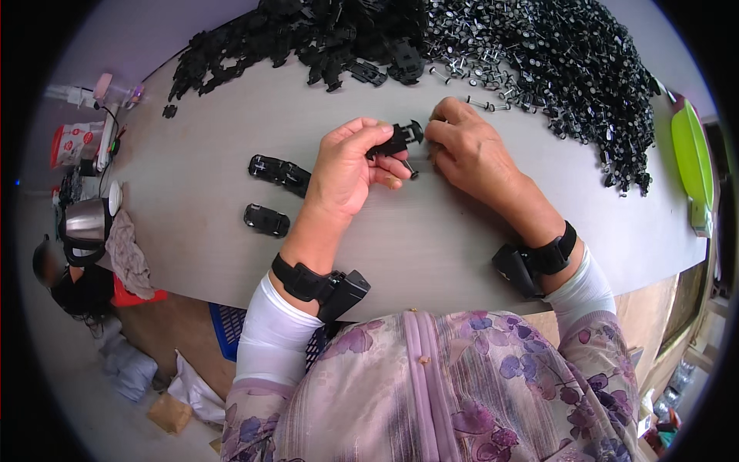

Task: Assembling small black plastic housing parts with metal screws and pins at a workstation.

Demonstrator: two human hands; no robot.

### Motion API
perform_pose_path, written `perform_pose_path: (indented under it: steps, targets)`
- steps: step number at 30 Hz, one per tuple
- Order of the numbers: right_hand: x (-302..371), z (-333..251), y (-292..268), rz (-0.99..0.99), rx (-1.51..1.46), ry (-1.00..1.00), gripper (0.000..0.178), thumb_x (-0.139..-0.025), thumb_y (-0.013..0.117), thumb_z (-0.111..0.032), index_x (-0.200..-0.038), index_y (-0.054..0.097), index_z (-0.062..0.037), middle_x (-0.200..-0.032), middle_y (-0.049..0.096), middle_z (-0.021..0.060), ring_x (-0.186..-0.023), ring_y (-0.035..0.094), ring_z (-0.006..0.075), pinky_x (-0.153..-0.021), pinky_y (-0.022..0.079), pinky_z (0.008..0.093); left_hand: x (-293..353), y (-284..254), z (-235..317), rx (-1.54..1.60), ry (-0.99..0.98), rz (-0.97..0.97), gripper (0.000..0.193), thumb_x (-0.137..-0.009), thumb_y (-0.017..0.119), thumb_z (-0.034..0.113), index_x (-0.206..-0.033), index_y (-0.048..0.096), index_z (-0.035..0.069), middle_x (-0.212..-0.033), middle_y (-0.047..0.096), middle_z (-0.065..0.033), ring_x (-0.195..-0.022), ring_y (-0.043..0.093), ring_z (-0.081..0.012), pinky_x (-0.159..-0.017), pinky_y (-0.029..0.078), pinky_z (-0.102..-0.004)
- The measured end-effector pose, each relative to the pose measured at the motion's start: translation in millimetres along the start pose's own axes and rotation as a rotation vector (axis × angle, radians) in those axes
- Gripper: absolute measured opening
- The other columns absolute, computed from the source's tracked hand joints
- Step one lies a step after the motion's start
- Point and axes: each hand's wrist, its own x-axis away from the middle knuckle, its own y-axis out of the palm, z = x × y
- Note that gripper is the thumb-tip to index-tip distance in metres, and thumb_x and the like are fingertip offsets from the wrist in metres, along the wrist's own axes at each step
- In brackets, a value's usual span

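My left hand [354, 159] is closed on a black plastic toy car chassis [396, 142], gripped between thumb and fingers above the middle of the table. Below it, a small wheel axle [412, 171] sticks out by the same hand's fingertips. Just right of the chassis, my right hand [467, 145] has its fingers pinched together; whatever they hold is hidden. Left of my left hand lie black toy car chassis [281, 173], and a single one [267, 221] rests nearer to me.
A heap of black chassis [308, 35] covers the far side, beside a large pile of wheel axles [570, 69] at far right. A green basin [693, 150] stands at the right edge, a kettle [86, 223] and a cloth [129, 254] at the left. Another person [77, 289] is at far left.
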Motion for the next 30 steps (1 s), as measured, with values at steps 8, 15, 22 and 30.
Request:
perform_pose_path:
  steps: [8, 15, 22, 30]
  targets:
    - [21.2, -23.2, -25.1, 0.175, -0.367, 0.07, 0.021, -0.068, 0.064, 0.006, -0.087, 0.061, -0.0012, -0.096, 0.058, 0.0113, -0.09, 0.058, 0.0291, -0.072, 0.05, 0.0361, 6.9, 6.8, -5.9, -0.024, -0.039, -0.096, 0.017, -0.091, 0.06, 0.013, -0.097, 0.06, -0.003, -0.085, 0.066, -0.0124, -0.067, 0.07, -0.0222, -0.054, 0.057, -0.0301]
    - [23.8, -31.6, -18.5, 0.206, -0.247, -0.117, 0.021, -0.064, 0.066, 0.008, -0.08, 0.058, -0.0021, -0.094, 0.059, 0.011, -0.085, 0.058, 0.029, -0.069, 0.05, 0.0368, 11.8, 7.4, -11.7, 0.065, -0.136, -0.221, 0.018, -0.096, 0.052, 0.011, -0.101, 0.058, -0.005, -0.09, 0.066, -0.0147, -0.07, 0.07, -0.0232, -0.059, 0.058, -0.0296]
    - [33.2, -35.4, -12.5, 0.225, -0.371, -0.039, 0.021, -0.064, 0.068, 0.009, -0.078, 0.056, -0.0016, -0.093, 0.059, 0.0121, -0.08, 0.059, 0.0289, -0.065, 0.05, 0.0353, 12.0, 9.1, -13.0, 0.005, -0.21, -0.34, 0.019, -0.097, 0.053, 0.015, -0.1, 0.06, -0.002, -0.088, 0.067, -0.0153, -0.064, 0.068, -0.0201, -0.054, 0.055, -0.0257]
    - [32.3, -28.4, -12.7, 0.302, -0.244, -0.09, 0.02, -0.064, 0.066, 0.011, -0.076, 0.055, -0.0016, -0.092, 0.059, 0.0115, -0.075, 0.06, 0.0265, -0.061, 0.051, 0.0331, -4.9, 8.1, -18.2, -0.073, -0.089, -0.34, 0.019, -0.096, 0.055, 0.018, -0.099, 0.061, 0.0, -0.079, 0.062, -0.0045, -0.056, 0.059, -0.0117, -0.046, 0.04, -0.0206]
